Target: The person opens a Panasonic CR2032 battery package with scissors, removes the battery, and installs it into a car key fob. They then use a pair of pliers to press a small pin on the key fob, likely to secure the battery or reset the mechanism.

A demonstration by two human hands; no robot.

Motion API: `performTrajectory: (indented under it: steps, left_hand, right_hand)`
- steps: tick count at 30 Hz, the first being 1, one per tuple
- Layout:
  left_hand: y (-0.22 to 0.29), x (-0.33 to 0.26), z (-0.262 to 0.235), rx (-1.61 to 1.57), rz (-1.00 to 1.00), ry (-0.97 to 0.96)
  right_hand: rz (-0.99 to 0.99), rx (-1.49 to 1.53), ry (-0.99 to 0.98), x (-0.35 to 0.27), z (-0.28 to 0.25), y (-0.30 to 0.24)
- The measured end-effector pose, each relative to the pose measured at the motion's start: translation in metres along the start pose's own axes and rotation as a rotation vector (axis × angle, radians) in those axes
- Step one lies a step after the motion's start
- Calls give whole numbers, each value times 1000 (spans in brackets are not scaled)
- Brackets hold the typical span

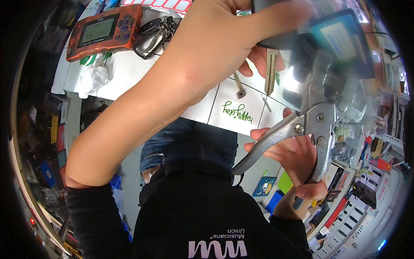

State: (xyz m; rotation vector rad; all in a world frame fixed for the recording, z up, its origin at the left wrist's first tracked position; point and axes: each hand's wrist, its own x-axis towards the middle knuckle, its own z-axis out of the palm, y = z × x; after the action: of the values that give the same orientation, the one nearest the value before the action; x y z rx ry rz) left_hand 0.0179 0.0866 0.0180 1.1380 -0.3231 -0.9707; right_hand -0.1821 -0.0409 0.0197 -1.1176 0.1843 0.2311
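My left hand reaches across from the lower left and pinches the black head of a car key; its metal blade hangs down. My right hand is wrapped around the handles of silver pliers, held up close to the camera. The pliers' jaws sit just right of the key blade, near the key's black head. I cannot tell whether the jaws touch the key. The key's head is largely hidden by my fingers and blurred.
A white tabletop lies below the hands, with green handwriting on it. On it are an orange handheld device with a screen, a bunch of dark key fobs and a small loose metal key. Crowded shelves stand at the right.
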Motion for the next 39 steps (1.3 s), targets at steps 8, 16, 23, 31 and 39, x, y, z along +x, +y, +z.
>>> performTrajectory:
  steps: [8,16,23,31,39]
  left_hand:
    - [-48,12,-11,-35,269,-75]
    - [-70,-3,-48,-101,80,-132]
    - [-82,-7,-45,-226,23,-230]
    - [-87,-8,-28,-86,45,-173]
    - [-77,-18,-12,625,263,-292]
  right_hand:
    - [-193,63,283,-1,-8,19]
    - [163,-685,604,-27,-51,17]
    - [118,-1567,718,-13,-77,49]
    - [35,-1943,840,-11,-88,84]
    - [-365,-1472,793,1,-54,38]
